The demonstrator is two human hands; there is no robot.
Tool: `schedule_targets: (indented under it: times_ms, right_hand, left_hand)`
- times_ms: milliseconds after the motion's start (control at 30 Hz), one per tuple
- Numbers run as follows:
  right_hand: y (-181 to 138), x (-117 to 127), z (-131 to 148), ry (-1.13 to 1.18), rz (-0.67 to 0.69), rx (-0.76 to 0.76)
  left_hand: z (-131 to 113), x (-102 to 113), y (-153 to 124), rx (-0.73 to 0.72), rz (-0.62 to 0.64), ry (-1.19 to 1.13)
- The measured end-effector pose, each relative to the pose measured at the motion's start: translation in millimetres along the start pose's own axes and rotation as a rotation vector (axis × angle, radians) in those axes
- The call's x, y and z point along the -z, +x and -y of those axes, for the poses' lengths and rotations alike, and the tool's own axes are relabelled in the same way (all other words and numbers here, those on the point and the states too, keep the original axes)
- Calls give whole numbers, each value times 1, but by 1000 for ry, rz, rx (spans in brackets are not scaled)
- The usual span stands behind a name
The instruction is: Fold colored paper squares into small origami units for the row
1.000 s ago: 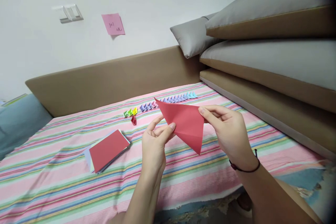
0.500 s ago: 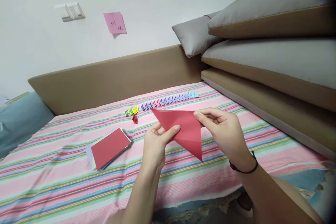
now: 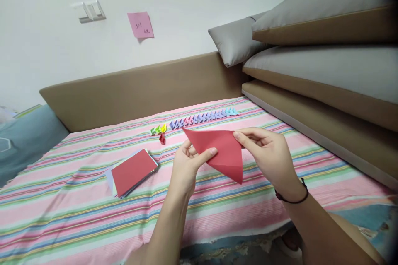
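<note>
A sheet of red paper [image 3: 224,149] is held up in the air, its lower part bent along a crease. My left hand [image 3: 189,163] pinches its left side, thumb on top and fingers beneath. At the upper right corner, my right hand [image 3: 267,149] grips the sheet between thumb and fingers. Beyond the hands, a small folded red paper piece [image 3: 162,139] lies near several green and yellow ones [image 3: 158,129]. A long row of blue, purple, pink and cyan folded pieces [image 3: 203,117] stretches to the right.
A stack of coloured paper [image 3: 133,173] with red on top lies left on the striped cloth [image 3: 77,211]. Grey and brown cushions [image 3: 311,66] are piled at the right. A brown backrest [image 3: 139,89] runs along the wall, and a blue pillow [image 3: 34,136] sits at the far left.
The view has shifted slightly, so the whole scene sits a little further right. Both hands keep their hold on the red paper; its lower corner is slightly higher.
</note>
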State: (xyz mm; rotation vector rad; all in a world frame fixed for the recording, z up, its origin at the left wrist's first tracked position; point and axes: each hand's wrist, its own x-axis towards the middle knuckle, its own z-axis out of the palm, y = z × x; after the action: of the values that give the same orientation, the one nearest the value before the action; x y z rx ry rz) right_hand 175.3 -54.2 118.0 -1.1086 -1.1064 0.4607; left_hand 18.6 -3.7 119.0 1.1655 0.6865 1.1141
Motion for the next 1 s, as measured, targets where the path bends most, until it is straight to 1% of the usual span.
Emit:
schedule_targets:
  times_ms: [100,167,333,467,567,700,733,867,1000]
  right_hand:
    - [-3,-3,0,-17,47,8]
    - [-3,-2,0,-27,54,15]
    - [1,7,0,-33,-2,17]
    - [3,10,1,-38,-12,11]
    - [3,10,1,-41,-7,17]
    - [2,8,-2,-45,55,7]
    - [2,7,-3,-43,79,-1]
    - [0,4,-5,-22,155,-22]
    - [1,7,-4,-52,133,-3]
  left_hand:
    - [4,-1,-1,-31,-44,-2]
    - [3,2,0,-23,-76,7]
    - [-5,15,4,6,-125,47]
    - [-8,20,5,-8,-166,93]
    - [-9,19,4,-3,-161,94]
    - [-9,13,2,31,-61,60]
    - [-8,11,2,45,-57,60]
    - [-5,8,3,59,-151,76]
    - [-6,17,5,15,-168,75]
